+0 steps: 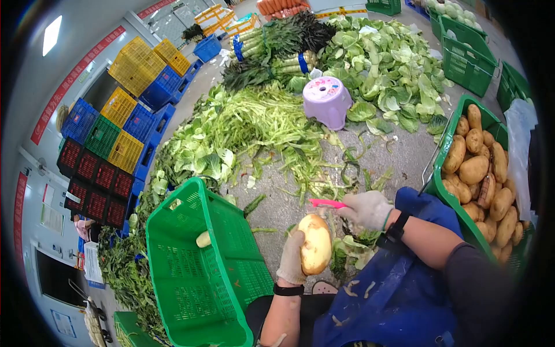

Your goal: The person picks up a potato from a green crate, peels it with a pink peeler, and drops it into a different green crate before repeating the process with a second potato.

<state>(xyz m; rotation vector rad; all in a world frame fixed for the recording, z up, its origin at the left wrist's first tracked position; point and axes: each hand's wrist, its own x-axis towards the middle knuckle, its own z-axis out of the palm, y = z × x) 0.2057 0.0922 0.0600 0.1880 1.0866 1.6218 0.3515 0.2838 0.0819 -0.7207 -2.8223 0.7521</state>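
1 head view — downward, close

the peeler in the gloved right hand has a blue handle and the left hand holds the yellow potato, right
No: the head view shows the plastic peeler handle is pink, not blue. The gloved right hand does hold it, and the gloved left hand holds the yellow potato.

On the far floor [399,153], a purple stool [327,101] beside heaps of loose green leaves [254,124], with bundled leeks [272,55], cabbage leaves [393,63] and carrots [280,6] beyond, stacked yellow, blue, green and red crates [115,127] at the left, and green baskets [465,55] far right.
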